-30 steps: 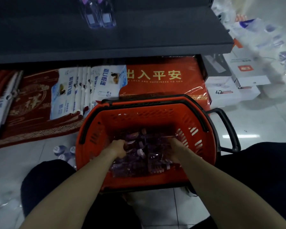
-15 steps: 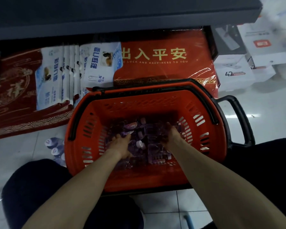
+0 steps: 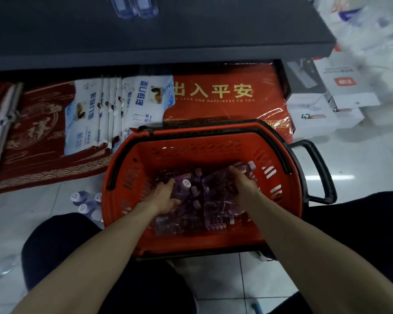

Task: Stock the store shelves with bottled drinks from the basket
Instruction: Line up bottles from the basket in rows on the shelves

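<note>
A dark grey store shelf (image 3: 191, 41) overhung beyond the hands, with red doormats (image 3: 232, 114) beneath it and white-capped bottles (image 3: 86, 206) on the floor to their left. Inside the orange plastic basket (image 3: 132, 175), the left hand (image 3: 163, 199) and right hand (image 3: 244, 186) each gripped purple-tinted plastic bottles (image 3: 213, 200) lying flat. The right one's cap pointed away and rightward.

Your left hand (image 3: 162, 198) & right hand (image 3: 243, 186) curled over purple bottles (image 3: 216, 209) inside the basket (image 3: 202, 243); fingertips were buried, labels too small to read. Left of the basket, its wall hid part of the capped bottles (image 3: 86, 202). Far beyond the basket, the top edge cut off 2 shelf bottles (image 3: 134, 6). Beyond-right of it, white packs (image 3: 372, 30) were just blur.
</note>
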A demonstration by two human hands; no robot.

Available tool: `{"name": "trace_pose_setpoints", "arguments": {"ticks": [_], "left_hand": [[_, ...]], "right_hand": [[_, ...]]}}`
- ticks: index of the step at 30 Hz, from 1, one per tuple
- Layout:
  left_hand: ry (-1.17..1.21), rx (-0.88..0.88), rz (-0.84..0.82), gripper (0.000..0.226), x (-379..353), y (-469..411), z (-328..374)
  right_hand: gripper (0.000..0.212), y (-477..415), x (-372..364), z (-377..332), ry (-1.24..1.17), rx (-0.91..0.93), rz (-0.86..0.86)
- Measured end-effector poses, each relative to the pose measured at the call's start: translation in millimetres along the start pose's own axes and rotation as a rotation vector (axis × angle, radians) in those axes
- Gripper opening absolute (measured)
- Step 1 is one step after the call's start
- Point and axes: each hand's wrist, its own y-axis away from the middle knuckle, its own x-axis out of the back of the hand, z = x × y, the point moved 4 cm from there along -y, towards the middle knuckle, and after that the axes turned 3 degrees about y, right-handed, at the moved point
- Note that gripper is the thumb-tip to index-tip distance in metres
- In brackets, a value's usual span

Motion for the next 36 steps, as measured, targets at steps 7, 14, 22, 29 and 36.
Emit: {"name": "trace_pose_setpoints", "arguments": {"ticks": [7,14,22,29,36], "left_hand": [[0.44,-0.143,0.217,0.076,62.9,38.5,19.9],[0.752,-0.258,0.426,0.071,130.2,93.1,83.4],[1.234,-0.447,0.403,0.065,181.5,128.5,136.0],[1.273,-0.31,0.355,0.057,199.0,123.8,137.5],[1.17,-0.247,-0.005,0.051,206.1,110.9,119.6]], "right_hand": [[0.076,36.4,-3.6,-43.5,0.113,0.187,-0.112],[0.053,112.3,-17.2,-99.6,0.163,0.4,-0.318],[0.046,182.5,-44.1,-175.1,0.252,0.635,-0.554],[0.041,186.3,-85.3,-182.2,0.251,0.648,-0.583],[0.036,163.2,-100.0,-168.4,0.296,0.544,-0.55]]}}
